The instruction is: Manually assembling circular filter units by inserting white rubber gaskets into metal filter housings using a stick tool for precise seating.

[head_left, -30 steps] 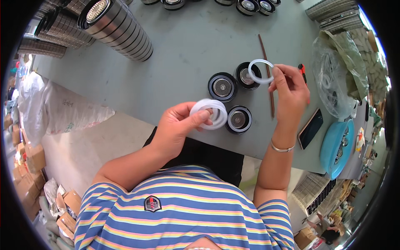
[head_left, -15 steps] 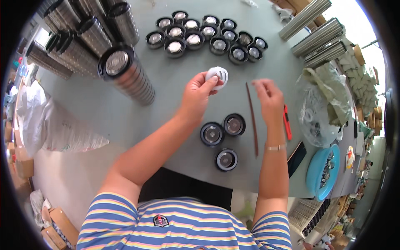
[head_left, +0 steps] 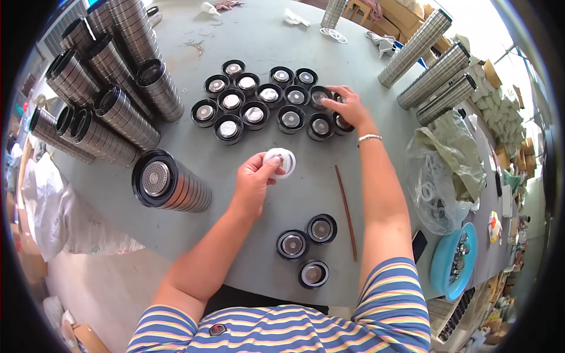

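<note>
My left hand [head_left: 254, 179] pinches several thin white rings [head_left: 285, 162] between thumb and fingers, above the middle of the table. Farther off, to the right, my right hand [head_left: 347, 110] has its thumb and fingers at a round black cap [head_left: 319, 96] with a metal centre. That cap looks slightly smeared, and the hand hides part of it and its neighbours. It belongs to a cluster of similar black caps [head_left: 255, 114] spread across the table. Nearer to me stand three more black caps [head_left: 292, 244] with metal discs inside.
A stack of ringed metal parts [head_left: 170, 182] leans at left, before several more stacks [head_left: 126, 117]. A thin brown stick [head_left: 346, 212] lies beside my right forearm. Right of it are a clear plastic bag [head_left: 432, 200], a dark phone [head_left: 419, 244] and a blue basin [head_left: 441, 265] of metal parts.
My right hand has reached forward to the cap cluster. My left hand still holds the white rings. The view has shifted, showing more of the table's far side; my right arm now covers the red cutter.
</note>
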Demonstrator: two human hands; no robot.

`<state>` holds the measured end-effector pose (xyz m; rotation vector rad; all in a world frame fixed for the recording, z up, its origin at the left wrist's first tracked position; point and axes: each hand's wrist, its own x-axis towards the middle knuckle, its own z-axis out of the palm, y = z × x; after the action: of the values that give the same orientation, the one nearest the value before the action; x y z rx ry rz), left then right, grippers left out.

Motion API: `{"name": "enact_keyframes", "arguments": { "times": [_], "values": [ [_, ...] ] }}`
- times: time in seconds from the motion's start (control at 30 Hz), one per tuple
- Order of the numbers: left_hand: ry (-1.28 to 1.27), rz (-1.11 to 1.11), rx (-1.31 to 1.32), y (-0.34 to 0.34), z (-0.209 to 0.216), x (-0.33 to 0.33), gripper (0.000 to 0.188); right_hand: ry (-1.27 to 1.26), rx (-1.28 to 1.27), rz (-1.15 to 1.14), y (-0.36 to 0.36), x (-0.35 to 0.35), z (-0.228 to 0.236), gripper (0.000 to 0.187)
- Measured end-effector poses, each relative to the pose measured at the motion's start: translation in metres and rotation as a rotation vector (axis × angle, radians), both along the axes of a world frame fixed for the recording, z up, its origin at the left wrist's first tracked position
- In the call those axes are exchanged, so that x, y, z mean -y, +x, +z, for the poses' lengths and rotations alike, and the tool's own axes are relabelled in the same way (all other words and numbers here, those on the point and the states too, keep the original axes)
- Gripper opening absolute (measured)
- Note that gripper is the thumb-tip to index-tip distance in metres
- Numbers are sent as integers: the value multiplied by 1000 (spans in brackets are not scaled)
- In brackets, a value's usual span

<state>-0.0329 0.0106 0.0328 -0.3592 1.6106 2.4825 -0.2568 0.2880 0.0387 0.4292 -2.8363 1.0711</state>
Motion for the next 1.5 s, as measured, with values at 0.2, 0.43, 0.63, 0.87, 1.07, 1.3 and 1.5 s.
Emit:
{"name": "enact_keyframes", "arguments": {
  "times": [0.2,0.43,0.63,0.87,1.07,1.3,1.5],
  "values": [
    [89,56,-89,9,25,-10,18,6,0,140,76,25,4,59],
    [50,124,-229,13,27,-10,19,447,-295,-64,106,60,8,40],
    [-62,164,-307,22,21,-16,17,-409,69,-77,179,30,48,33],
    [209,-36,-192,34,40,2,24,259,-657,-17,379,-18,45,40],
    [365,-286,-233,115,56,-8,26,168,-740,-153,480,-21,29,30],
    [291,-511,-26,195,51,-11,24,251,-826,-48,507,-25,39,28],
    [289,-664,130,225,56,-8,20,-422,89,-468,490,-10,32,29]
  ]
}}
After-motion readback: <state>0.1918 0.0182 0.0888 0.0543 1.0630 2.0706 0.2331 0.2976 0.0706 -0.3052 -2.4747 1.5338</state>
